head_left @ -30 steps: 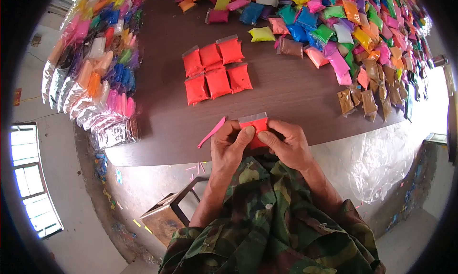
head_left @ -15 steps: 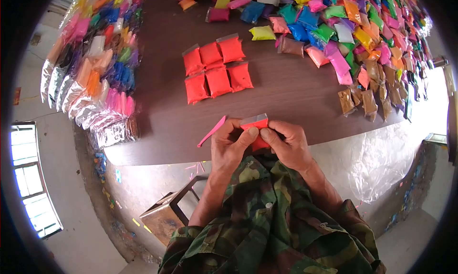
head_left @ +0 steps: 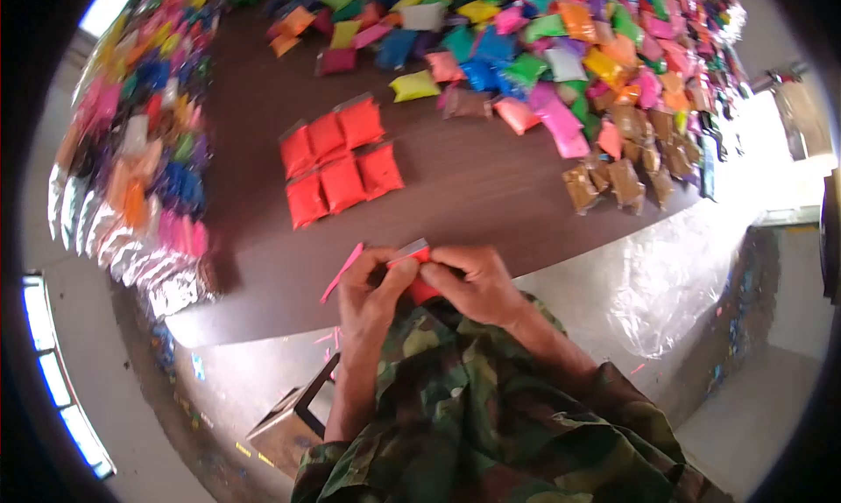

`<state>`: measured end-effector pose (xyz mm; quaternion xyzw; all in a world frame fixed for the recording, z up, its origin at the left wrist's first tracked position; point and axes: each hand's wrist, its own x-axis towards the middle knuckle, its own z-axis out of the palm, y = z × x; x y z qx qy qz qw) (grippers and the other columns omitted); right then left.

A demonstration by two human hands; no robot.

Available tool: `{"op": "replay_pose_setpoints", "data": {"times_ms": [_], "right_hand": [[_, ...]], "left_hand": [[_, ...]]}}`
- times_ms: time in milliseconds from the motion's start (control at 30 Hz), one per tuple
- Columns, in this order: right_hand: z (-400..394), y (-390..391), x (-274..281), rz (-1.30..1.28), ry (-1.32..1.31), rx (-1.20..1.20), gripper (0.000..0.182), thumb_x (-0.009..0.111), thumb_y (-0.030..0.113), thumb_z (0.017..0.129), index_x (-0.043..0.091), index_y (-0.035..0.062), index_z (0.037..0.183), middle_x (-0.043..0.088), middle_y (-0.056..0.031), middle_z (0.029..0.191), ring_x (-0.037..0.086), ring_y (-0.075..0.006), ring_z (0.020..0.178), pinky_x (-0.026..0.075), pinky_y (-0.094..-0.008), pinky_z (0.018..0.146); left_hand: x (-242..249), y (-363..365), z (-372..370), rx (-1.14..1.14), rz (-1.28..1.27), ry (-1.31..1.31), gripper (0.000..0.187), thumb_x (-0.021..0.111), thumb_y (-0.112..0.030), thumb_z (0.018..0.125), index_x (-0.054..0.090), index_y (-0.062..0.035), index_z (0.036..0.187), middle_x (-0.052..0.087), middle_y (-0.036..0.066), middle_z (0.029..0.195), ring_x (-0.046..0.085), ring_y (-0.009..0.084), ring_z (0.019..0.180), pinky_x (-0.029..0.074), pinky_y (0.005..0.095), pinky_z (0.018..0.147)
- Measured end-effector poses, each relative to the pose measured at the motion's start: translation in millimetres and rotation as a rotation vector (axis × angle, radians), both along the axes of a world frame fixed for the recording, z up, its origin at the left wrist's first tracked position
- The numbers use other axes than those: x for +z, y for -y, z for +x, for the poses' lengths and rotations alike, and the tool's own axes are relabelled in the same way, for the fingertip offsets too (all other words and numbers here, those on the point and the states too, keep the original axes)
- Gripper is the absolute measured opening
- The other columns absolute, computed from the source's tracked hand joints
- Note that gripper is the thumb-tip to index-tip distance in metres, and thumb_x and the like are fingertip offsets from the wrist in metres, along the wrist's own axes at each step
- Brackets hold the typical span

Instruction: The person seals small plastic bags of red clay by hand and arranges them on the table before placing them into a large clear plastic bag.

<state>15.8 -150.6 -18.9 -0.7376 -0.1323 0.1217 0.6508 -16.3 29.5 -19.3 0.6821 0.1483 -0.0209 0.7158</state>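
Note:
Between my two hands, near the table's front edge, is a small red packet [head_left: 424, 288] with a clear top strip. My left hand [head_left: 375, 288] pinches its left side, thumb on the front. On the right side, my right hand [head_left: 476, 282] grips the same packet with thumb and fingers. Just left of my left hand a pink plastic stick [head_left: 343, 272] lies on the table. Farther back, several red packets [head_left: 342, 182] lie side by side in two rows.
Packets of many colours [head_left: 534, 65] are heaped at the back right of the brown table [head_left: 254, 275], with brown ones [head_left: 626, 185] near its right edge. Bundled packets [head_left: 166, 188] line the left side. A stool [head_left: 287, 429] and clear plastic sheeting [head_left: 657, 293] are below.
The view has turned and shifted, so the table's contents appear farther left and tilted. My hands still hold the red packet, with the thumbs now nearer its top strip.

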Motion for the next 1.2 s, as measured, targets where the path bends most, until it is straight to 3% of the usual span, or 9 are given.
{"op": "replay_pose_setpoints", "data": {"times_ms": [133,267,500,633,733,833,1033,1067,1200], "right_hand": [[2,2,4,-0.028,0.043,0.019,0.022,0.069,0.023,0.1,0.069,0.0011,0.1,0.057,-0.0161,0.071,0.053,-0.0171,0.059,0.046,-0.036,0.057],[4,2,7,-0.056,0.175,0.068,0.02,0.072,0.023,0.098,0.066,0.0039,0.101,0.059,-0.0163,0.077,0.054,-0.0333,0.063,0.048,-0.0397,0.061],[3,3,1,0.086,0.137,-0.002,0.011,0.07,0.009,0.096,0.066,0.0019,0.104,0.066,-0.016,0.085,0.063,-0.0321,0.073,0.051,-0.041,0.069],[3,5,-20,-0.035,0.21,0.044,0.017,0.071,0.014,0.096,0.068,0.0021,0.108,0.068,-0.0185,0.087,0.067,-0.0342,0.077,0.052,-0.041,0.07],[3,6,-9,-0.026,0.173,0.072,0.02,0.072,0.017,0.096,0.069,0.002,0.108,0.068,-0.0201,0.087,0.068,-0.0339,0.077,0.052,-0.0413,0.069],[2,9,8,0.133,0.1,0.034,0.022,0.072,0.019,0.097,0.069,0.0016,0.109,0.069,-0.0212,0.088,0.069,-0.0333,0.077,0.052,-0.0422,0.07],[0,25,-8,0.087,0.218,0.006,0.023,0.071,0.019,0.097,0.071,0.0037,0.114,0.07,-0.0213,0.092,0.071,-0.0333,0.081,0.054,-0.042,0.073],[0,29,-7,0.065,0.227,0.016,0.022,0.071,0.018,0.097,0.071,0.0041,0.114,0.07,-0.0211,0.092,0.071,-0.0328,0.08,0.054,-0.042,0.072],[-3,40,-9,-0.018,0.221,0.049,0.02,0.071,0.016,0.097,0.072,0.005,0.112,0.071,-0.0199,0.091,0.071,-0.0318,0.079,0.053,-0.0412,0.071]], "left_hand": [[-6,0,-1,0.037,0.089,0.025,0.016,0.078,-0.016,0.096,0.071,-0.0015,0.096,0.065,-0.004,0.079,0.055,0.0038,0.072,0.042,0.0217,0.065],[-10,7,-3,0.156,-0.035,0.091,0.014,0.076,-0.015,0.097,0.068,-0.0047,0.091,0.065,-0.004,0.079,0.054,0.0026,0.072,0.041,0.0219,0.065],[7,10,-1,0.032,0.093,0.079,0.015,0.075,-0.012,0.095,0.071,0.0003,0.103,0.065,-0.003,0.085,0.054,0.0068,0.078,0.043,0.024,0.071],[19,18,-2,0.03,0.3,0.181,0.016,0.074,-0.014,0.095,0.072,0.0006,0.101,0.065,-0.003,0.083,0.053,0.0062,0.075,0.042,0.0245,0.069],[10,12,-7,0.064,0.27,0.149,0.015,0.076,-0.014,0.095,0.072,0.0006,0.097,0.068,0.0,0.087,0.056,0.007,0.079,0.046,0.0258,0.073],[23,17,-8,0.091,0.247,0.142,0.014,0.073,-0.014,0.096,0.071,0.0,0.097,0.063,-0.003,0.082,0.052,0.0056,0.076,0.04,0.0252,0.067],[25,28,-8,-0.015,0.049,0.148,0.017,0.075,-0.015,0.097,0.074,0.0012,0.102,0.07,0.0,0.088,0.059,0.0061,0.081,0.046,0.0241,0.073],[6,21,-7,-0.06,0.191,0.225,0.017,0.075,-0.014,0.096,0.074,0.0019,0.103,0.07,0.0,0.088,0.059,0.0054,0.08,0.047,0.0243,0.071],[14,25,-5,-0.127,0.291,0.17,0.015,0.075,-0.013,0.095,0.074,0.0016,0.099,0.068,-0.001,0.08,0.057,0.0056,0.074,0.046,0.0252,0.066]]}}
